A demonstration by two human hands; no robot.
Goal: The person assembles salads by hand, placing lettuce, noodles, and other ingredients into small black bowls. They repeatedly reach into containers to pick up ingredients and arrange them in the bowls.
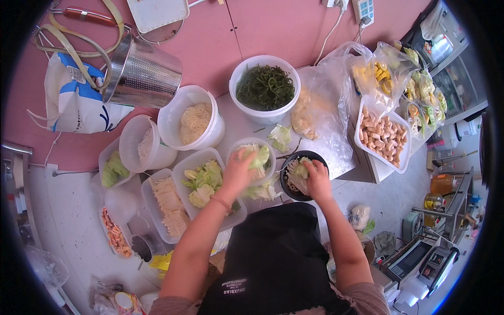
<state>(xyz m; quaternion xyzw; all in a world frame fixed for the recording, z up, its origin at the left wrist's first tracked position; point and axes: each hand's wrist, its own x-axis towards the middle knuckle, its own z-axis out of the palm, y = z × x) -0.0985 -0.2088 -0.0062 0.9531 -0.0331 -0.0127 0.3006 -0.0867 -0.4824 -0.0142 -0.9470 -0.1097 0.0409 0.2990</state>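
Note:
My left hand [237,173], slightly blurred, is closed on a pale green lettuce leaf [261,156] over a round white tub [271,171]. Thin whitish strands show beside that leaf. At the black bowl [283,180] my right hand [318,181] reaches over the rim, its fingers curled on lettuce [302,169]. Pale stringy pieces, perhaps enoki mushrooms [296,182], lie under those fingers. Torn lettuce fills a clear rectangular box [184,169] by my left wrist. Loose leaves [280,136] rest on the table between the tubs.
Behind stands a white bucket of dark green seaweed strips [265,86]. Leftward are a tub of pale rings [197,123], a box of tofu-skin sheets [169,202] and a perforated metal strainer [149,73]. To the right, a white tray [401,165] holds short brown sausage-like pieces beside plastic bags [336,105].

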